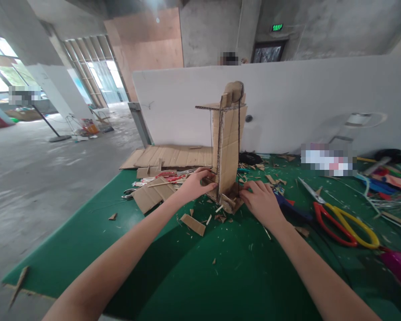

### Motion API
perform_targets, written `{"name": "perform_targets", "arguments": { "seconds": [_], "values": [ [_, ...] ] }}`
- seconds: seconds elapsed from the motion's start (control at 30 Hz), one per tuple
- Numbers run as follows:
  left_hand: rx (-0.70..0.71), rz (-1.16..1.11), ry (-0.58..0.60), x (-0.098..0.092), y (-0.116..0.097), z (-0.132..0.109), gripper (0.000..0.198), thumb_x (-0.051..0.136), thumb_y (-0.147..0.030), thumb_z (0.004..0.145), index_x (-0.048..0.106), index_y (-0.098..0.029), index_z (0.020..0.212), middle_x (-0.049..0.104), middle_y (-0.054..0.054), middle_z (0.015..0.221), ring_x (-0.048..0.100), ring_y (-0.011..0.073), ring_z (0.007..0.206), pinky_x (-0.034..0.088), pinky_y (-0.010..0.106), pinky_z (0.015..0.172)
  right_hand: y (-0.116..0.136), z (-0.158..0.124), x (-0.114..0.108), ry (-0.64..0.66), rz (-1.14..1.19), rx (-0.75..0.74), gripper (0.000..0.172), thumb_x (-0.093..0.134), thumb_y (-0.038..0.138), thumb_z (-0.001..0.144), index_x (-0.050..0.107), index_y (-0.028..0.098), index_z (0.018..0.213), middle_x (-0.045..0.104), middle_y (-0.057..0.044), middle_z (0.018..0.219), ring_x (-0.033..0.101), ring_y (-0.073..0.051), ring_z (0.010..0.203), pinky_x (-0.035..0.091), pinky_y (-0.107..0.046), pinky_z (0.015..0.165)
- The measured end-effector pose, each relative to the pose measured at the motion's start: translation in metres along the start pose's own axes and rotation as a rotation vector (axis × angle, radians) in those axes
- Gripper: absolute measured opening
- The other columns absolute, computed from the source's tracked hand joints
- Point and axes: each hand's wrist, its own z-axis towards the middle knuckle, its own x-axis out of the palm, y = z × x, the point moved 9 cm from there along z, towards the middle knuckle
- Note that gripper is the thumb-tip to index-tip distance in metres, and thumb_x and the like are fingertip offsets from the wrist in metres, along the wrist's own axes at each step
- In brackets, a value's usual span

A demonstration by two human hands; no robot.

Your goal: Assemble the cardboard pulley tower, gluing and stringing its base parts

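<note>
A tall cardboard tower (pixel 230 151) stands upright on the green table, with a rounded cardboard piece (pixel 234 91) on top and a flat arm (pixel 207 106) jutting left. Black cord (pixel 239 142) runs from the top down its right side, and a thin thread (pixel 211 133) hangs from the arm. At the left of the tower's base, my left hand (pixel 196 183) is closed, with thumb and fingers on the cardboard. My right hand (pixel 263 200) grips the base's right edge beside the cord's lower end. Its fingertips are partly hidden.
Cardboard sheets (pixel 173 157) lie behind my left hand, and a loose strip (pixel 193 224) lies in front. Red-and-yellow-handled scissors (pixel 341 223), a blue tool (pixel 290 207) and a magenta object (pixel 399 267) are right. A white partition (pixel 280 102) borders the table's back.
</note>
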Motion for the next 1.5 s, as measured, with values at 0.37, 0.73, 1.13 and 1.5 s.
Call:
{"name": "perform_targets", "arguments": {
  "seconds": [0.37, 0.73, 1.13, 1.5],
  "values": [
    [0.007, 0.011, -0.006, 0.0, 0.0, 0.0, 0.026, 0.059, -0.036, 0.077, 0.063, -0.019, 0.096, 0.055, 0.007, 0.118, 0.056, 0.0205, 0.104, 0.046, 0.033, 0.091, 0.001, -0.001, 0.003, 0.012, -0.011, 0.017, 0.013, 0.051, 0.021, 0.085, 0.064, 0.019, 0.083, 0.058, -0.007, 0.098, 0.045, -0.02, 0.09, 0.031, -0.032, 0.077],
    [0.028, 0.014, -0.013, -0.001, -0.003, 0.001, 0.024, 0.058, -0.034, 0.077, 0.062, -0.019, 0.095, 0.057, 0.008, 0.112, 0.055, 0.0214, 0.106, 0.044, 0.037, 0.095, -0.002, -0.003, 0.005, 0.014, 0.099, 0.005, 0.016, 0.05, 0.017, 0.084, 0.065, 0.021, 0.089, 0.057, -0.007, 0.104, 0.045, -0.021, 0.096, 0.035, -0.033, 0.08],
    [0.065, 0.015, 0.075, -0.002, 0.011, 0.003, 0.034, 0.044, -0.032, 0.087, 0.056, -0.023, 0.118, 0.047, 0.009, 0.129, 0.043, 0.021, 0.123, 0.032, 0.038, 0.108, 0.024, -0.002, -0.004, -0.046, 0.122, -0.029, 0.011, 0.055, 0.013, 0.081, 0.062, 0.021, 0.082, 0.058, -0.004, 0.1, 0.046, -0.019, 0.094, 0.034, -0.034, 0.085],
    [0.041, -0.044, -0.004, 0.001, 0.017, 0.003, 0.034, 0.041, -0.034, 0.09, 0.058, -0.02, 0.116, 0.05, 0.01, 0.126, 0.045, 0.0213, 0.122, 0.033, 0.039, 0.108, 0.024, -0.002, -0.002, -0.104, 0.158, -0.023, 0.008, 0.059, 0.011, 0.077, 0.06, 0.019, 0.08, 0.058, -0.003, 0.096, 0.046, -0.018, 0.091, 0.034, -0.033, 0.083]
  ]
}}
